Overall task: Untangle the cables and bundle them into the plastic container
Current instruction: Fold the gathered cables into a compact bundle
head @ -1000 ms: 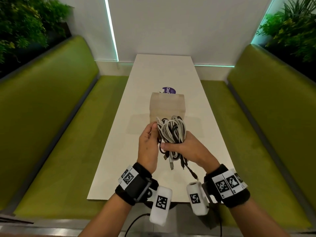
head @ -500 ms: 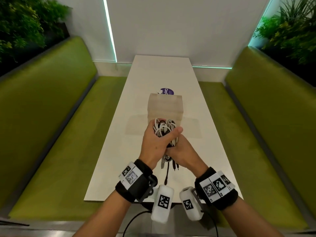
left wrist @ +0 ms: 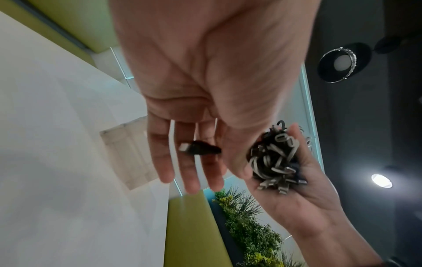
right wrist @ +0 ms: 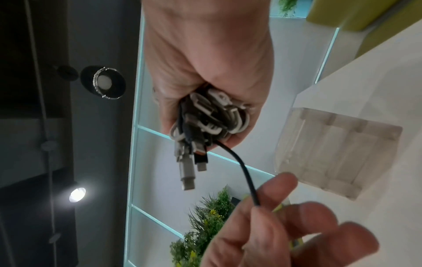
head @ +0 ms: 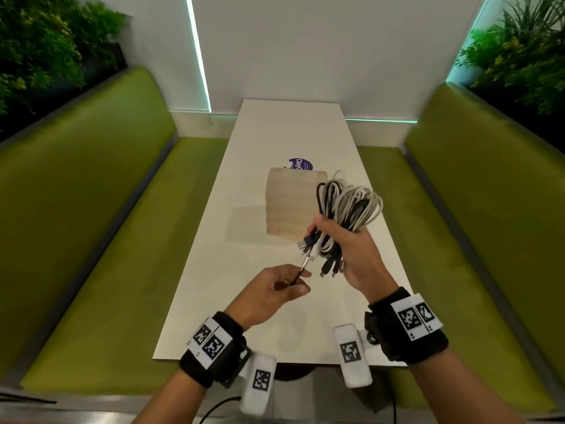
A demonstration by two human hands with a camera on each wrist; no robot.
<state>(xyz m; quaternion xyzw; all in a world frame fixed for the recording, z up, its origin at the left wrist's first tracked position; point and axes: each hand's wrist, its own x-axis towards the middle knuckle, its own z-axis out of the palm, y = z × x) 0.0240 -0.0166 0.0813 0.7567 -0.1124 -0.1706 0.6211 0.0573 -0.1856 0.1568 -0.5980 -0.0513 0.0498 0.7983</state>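
Observation:
My right hand (head: 337, 240) grips a coiled bundle of white, grey and black cables (head: 351, 206) in the air, just right of the translucent plastic container (head: 287, 206) standing on the white table (head: 214, 270). Several plugs (head: 327, 264) hang below the fist. My left hand (head: 302, 281) is lower and to the left, pinching the end of one black cable (head: 298, 275) that leads up into the bundle. In the right wrist view that black cable (right wrist: 245, 173) runs from the bundle (right wrist: 205, 119) to my left hand's fingers (right wrist: 280, 182). In the left wrist view its plug (left wrist: 198, 150) lies across my fingers.
A purple round sticker (head: 301, 164) lies on the table behind the container. Green padded benches (head: 91, 240) run along both sides of the narrow table, with plants (head: 36, 47) behind them. A white wall closes the far end.
Both hands clasped the bundle together in front of the container. Now my right hand has carried it up and right, and my left has let go and drawn one black cable end down-left.

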